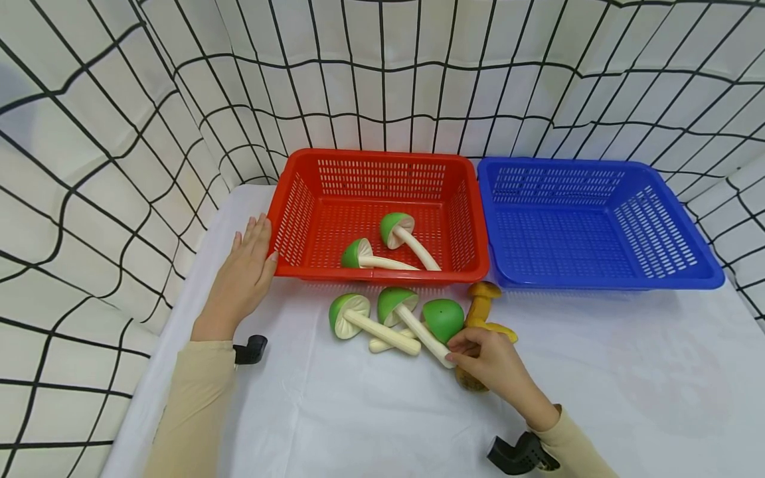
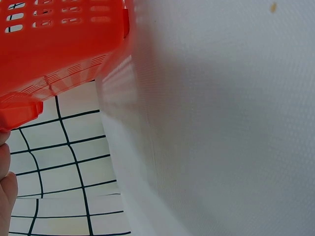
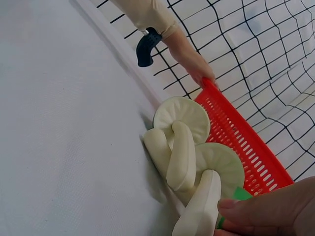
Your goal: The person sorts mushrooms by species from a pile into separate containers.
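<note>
My right hand (image 1: 487,358) is at the stem end of a green-capped toy mushroom (image 1: 397,307), thumb and fingertips right at the stem; I cannot tell whether they pinch it. That mushroom lies across another pale stem (image 1: 382,344). To its left rests a second green-capped mushroom (image 1: 349,315), and a green cap (image 1: 443,320) sits just above my fingers. Yellow-brown mushrooms (image 1: 484,290) lie partly hidden behind the right hand. My left hand (image 1: 242,272) rests with extended fingers against the left side of the red basket (image 1: 382,273).
Two green-capped mushrooms (image 1: 397,229) lie inside the red basket. A blue basket (image 1: 603,282) stands beside it on the right. Black wire grid (image 1: 382,70) with white sheeting behind it encloses the white-covered table (image 1: 335,418) at the back and sides.
</note>
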Demonstrator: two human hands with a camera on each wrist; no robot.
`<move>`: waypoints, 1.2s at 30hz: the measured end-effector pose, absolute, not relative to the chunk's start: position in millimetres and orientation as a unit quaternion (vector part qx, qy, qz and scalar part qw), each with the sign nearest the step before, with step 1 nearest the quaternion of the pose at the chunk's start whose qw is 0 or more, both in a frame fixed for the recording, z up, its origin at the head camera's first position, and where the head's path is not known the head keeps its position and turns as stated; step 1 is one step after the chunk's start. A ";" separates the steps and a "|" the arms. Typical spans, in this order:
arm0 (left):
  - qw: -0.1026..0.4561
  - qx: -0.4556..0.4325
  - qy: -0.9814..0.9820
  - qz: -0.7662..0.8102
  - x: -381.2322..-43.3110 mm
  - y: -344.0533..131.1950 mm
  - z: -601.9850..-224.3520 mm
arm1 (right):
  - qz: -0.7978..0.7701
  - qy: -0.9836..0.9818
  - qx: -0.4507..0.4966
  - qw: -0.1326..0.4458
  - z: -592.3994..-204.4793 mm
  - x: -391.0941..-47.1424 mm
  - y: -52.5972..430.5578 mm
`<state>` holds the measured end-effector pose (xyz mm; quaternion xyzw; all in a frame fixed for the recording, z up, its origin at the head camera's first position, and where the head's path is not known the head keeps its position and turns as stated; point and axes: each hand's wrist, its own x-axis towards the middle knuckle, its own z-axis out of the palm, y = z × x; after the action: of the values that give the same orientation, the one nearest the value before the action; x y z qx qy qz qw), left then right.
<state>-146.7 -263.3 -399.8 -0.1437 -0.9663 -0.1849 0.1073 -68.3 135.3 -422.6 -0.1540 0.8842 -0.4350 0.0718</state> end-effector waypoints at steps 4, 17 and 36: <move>0.107 -0.144 -0.966 -0.186 -147.2 -263.1 -399.4 | -0.419 0.893 -0.151 0.069 -423.9 -67.4 133.2; 0.108 -0.145 -0.966 -0.187 -147.1 -263.6 -400.5 | -0.395 0.905 -0.143 0.057 -426.5 -65.3 129.8; 0.109 -0.145 -0.965 -0.188 -146.8 -264.1 -401.7 | -0.394 0.904 -0.156 0.059 -424.9 -64.4 124.6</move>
<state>-146.8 -264.1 -401.7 -0.1453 -0.9652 -0.1882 0.1085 -64.4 124.6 -424.9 -0.1560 0.9037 -0.3942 0.0593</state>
